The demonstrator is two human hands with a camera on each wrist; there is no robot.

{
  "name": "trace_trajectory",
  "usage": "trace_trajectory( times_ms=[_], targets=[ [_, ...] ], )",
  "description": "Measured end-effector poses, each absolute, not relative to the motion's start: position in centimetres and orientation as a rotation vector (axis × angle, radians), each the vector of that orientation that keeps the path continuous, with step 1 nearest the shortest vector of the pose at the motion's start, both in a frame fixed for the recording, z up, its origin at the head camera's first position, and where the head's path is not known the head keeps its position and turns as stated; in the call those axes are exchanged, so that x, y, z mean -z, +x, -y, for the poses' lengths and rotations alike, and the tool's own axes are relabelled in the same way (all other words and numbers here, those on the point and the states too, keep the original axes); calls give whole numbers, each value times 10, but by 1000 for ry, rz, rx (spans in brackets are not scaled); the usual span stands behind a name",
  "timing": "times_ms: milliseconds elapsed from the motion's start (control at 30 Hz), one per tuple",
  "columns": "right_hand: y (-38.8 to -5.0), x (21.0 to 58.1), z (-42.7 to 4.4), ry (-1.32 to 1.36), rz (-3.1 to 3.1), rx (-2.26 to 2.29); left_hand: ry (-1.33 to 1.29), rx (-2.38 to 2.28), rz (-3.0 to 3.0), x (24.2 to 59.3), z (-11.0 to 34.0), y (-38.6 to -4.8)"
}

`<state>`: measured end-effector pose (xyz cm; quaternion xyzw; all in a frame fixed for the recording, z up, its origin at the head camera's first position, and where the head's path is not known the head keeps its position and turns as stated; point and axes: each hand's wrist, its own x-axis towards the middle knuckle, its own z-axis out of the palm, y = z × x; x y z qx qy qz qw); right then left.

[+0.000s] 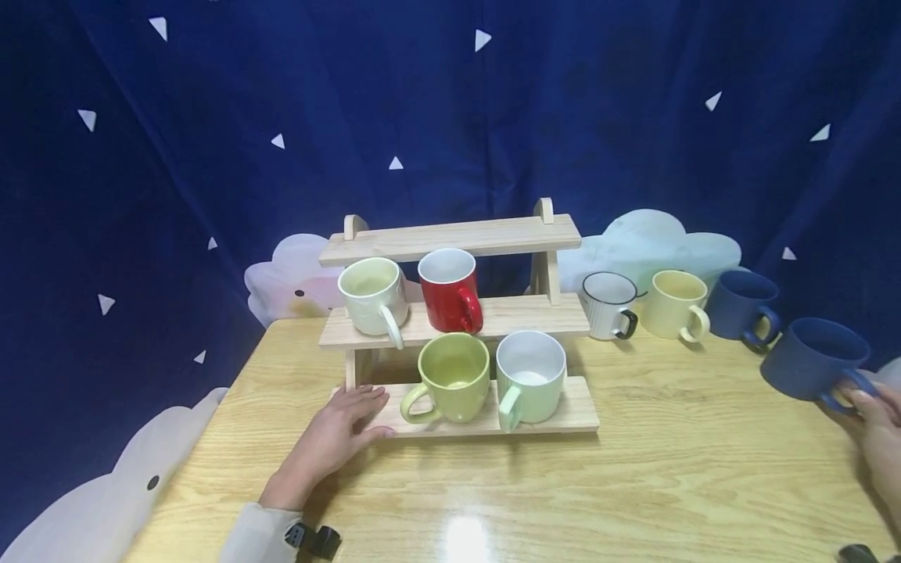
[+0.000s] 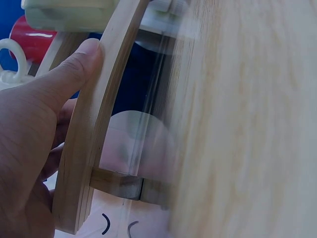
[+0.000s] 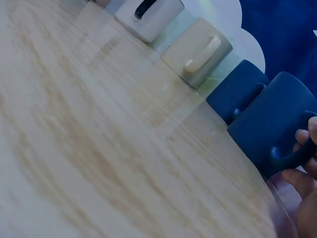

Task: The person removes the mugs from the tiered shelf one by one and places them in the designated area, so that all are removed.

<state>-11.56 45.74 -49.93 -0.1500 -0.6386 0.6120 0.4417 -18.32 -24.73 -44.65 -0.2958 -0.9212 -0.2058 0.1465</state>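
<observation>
At the right edge, my right hand (image 1: pixel 883 438) holds a navy blue mug (image 1: pixel 813 360) by its handle; in the right wrist view, its fingers (image 3: pixel 302 136) are at the handle. Whether the mug's base touches the table is hard to tell. My left hand (image 1: pixel 338 430) rests on the left end of the wooden rack's lower board (image 1: pixel 408 426), thumb along the front edge. That board bears an olive-yellow mug (image 1: pixel 454 379) and a mint-green mug (image 1: pixel 531 379). On the middle board stand a cream mug (image 1: pixel 373 297) and a red mug (image 1: pixel 448 293).
Right of the rack, a white mug with black handle (image 1: pixel 608 305), a pale yellow mug (image 1: pixel 672 305) and a second navy mug (image 1: pixel 741 305) stand in a row. The rack's top board (image 1: pixel 457 237) bears no mugs. Behind the table (image 1: pixel 633 485) hangs a dark blue curtain (image 1: pixel 598 117).
</observation>
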Motion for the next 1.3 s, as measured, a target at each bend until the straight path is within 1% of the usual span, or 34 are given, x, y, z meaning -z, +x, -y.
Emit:
trace_trajectory(
  times_ms=[33, 333, 467, 633, 867, 1067, 1200, 1300],
  targets=[
    [-116, 499, -458, -399, 1627, -1467, -849, 594, 2654, 447, 247, -183],
    [-116, 498, -454, -267, 1533, -1601, -851, 602, 2650, 447, 247, -183],
    [-116, 494, -452, -329, 1646, -1467, -851, 600, 2654, 447, 247, -183],
    [-114, 491, -452, -433, 1722, -1422, -840, 594, 2667, 447, 248, -183],
    [-112, 493, -450, -337, 1755, -1350, -843, 592, 2672, 447, 248, -184],
    [-110, 495, -450, -385, 1771, -1361, -843, 596, 2661, 447, 248, -184],
    [-111, 493, -451, -364, 1783, -1347, -843, 602, 2665, 448, 248, -183],
    [-111, 491, -450, -406, 1817, -1268, -844, 599, 2665, 447, 248, -183]
  ],
)
